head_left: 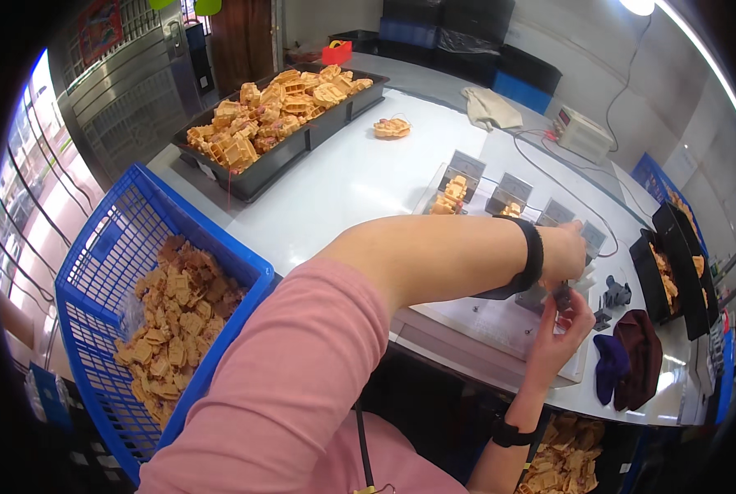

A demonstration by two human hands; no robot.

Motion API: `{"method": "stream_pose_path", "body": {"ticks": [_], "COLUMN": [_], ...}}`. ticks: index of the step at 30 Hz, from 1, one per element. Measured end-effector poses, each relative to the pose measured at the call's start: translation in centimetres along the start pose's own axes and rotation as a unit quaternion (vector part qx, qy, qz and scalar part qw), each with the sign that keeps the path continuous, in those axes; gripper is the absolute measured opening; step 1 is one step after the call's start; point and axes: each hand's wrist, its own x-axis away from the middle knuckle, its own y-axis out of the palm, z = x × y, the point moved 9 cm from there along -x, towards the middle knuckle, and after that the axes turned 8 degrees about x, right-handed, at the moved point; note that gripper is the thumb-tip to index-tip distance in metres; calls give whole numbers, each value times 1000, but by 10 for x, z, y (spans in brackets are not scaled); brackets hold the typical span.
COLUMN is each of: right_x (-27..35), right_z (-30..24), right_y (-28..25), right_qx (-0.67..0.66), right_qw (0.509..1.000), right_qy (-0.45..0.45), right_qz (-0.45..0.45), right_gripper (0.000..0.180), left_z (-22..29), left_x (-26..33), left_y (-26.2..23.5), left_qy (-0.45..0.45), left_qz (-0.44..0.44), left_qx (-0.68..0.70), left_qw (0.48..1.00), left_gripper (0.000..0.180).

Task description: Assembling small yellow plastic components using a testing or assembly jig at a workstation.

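My left arm reaches across to the right. My left hand [563, 251] is curled at the right end of a white fixture board [500, 326], beside its upright grey plates [556, 212]; what its fingers hold is hidden. Just below it, my right hand [559, 333] pinches a small dark part [561, 297], whose kind I cannot make out. Orange-yellow moulded plastic pieces [452, 196] sit at the plates farther left. A grey moulded piece [616, 291] lies on the table right of my hands.
A black tray [289, 155] heaped with orange plastic pieces stands at the back left, a blue basket [211, 379] of them nearer. One loose piece [391, 128] lies on the table. Purple and brown cloths [635, 360] lie right, near black bins [682, 239]. Cables run to a power unit [583, 134].
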Motion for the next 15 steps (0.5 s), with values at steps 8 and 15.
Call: {"method": "stream_pose_path", "body": {"ticks": [8,15], "right_x": [1,4], "right_z": [-7,-7], "right_y": [5,-5], "right_qx": [-38,40], "right_qw": [999,999], "right_qy": [16,-9], "right_qz": [6,32], "right_gripper": [20,18], "left_z": [-7,2], "left_x": [-5,-13], "left_y": [6,2], "left_qy": [-8,9], "left_qz": [-6,6], "left_qx": [18,7], "left_qw": [1000,1000], "left_gripper": [33,35]}}
